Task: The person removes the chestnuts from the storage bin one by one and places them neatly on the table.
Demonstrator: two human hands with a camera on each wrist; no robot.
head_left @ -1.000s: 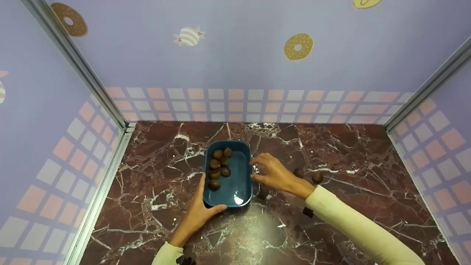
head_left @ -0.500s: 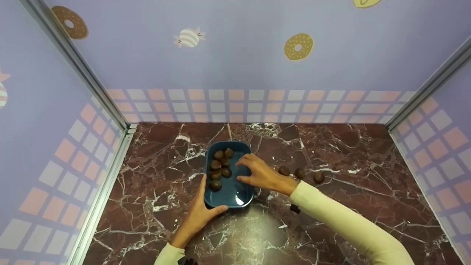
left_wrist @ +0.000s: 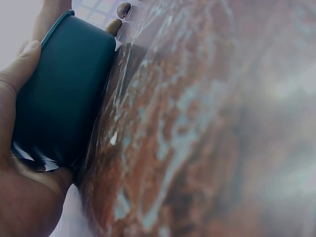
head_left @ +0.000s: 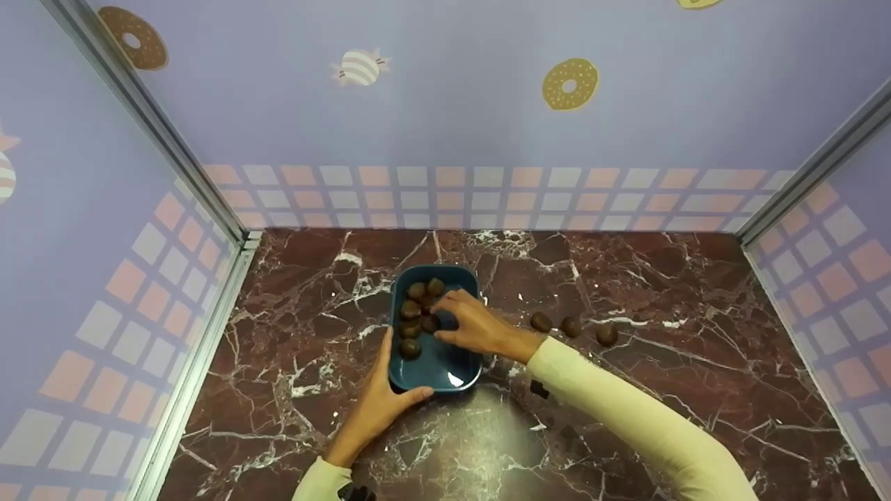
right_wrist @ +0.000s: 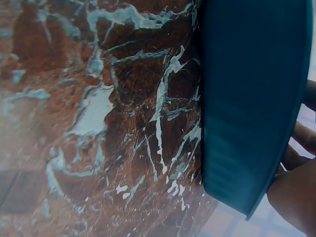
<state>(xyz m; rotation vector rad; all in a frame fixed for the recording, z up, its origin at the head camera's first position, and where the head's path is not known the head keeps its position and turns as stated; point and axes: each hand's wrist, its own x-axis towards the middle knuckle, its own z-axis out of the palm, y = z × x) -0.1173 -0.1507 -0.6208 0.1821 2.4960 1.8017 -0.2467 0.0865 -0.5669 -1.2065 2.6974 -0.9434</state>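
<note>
A deep blue rectangular dish (head_left: 452,365) stands on the marble-patterned tabletop, with several brown chestnuts (head_left: 410,348) grouped along its left half. My left hand (head_left: 379,403) holds the dish at its near left corner, fingers along the left wall and thumb at the near rim. The left wrist view shows that hand against the dish's outer wall (left_wrist: 64,89). Over the right rim reaches my right hand (head_left: 477,327), its thumb and fingertips spread either side of one chestnut (head_left: 429,323). In the right wrist view, the dish wall hides most of the right hand (right_wrist: 296,182).
Three more chestnuts (head_left: 571,327) lie in a loose row on the tabletop (head_left: 668,396), right of the dish. Purple printed panels (head_left: 473,125) enclose the table at the back and both sides, with metal rails (head_left: 202,181) at the corners.
My right hand has moved left from outside the dish's right rim to the chestnuts inside. A chestnut on the table that it covered now shows. My left hand keeps its hold on the dish.
</note>
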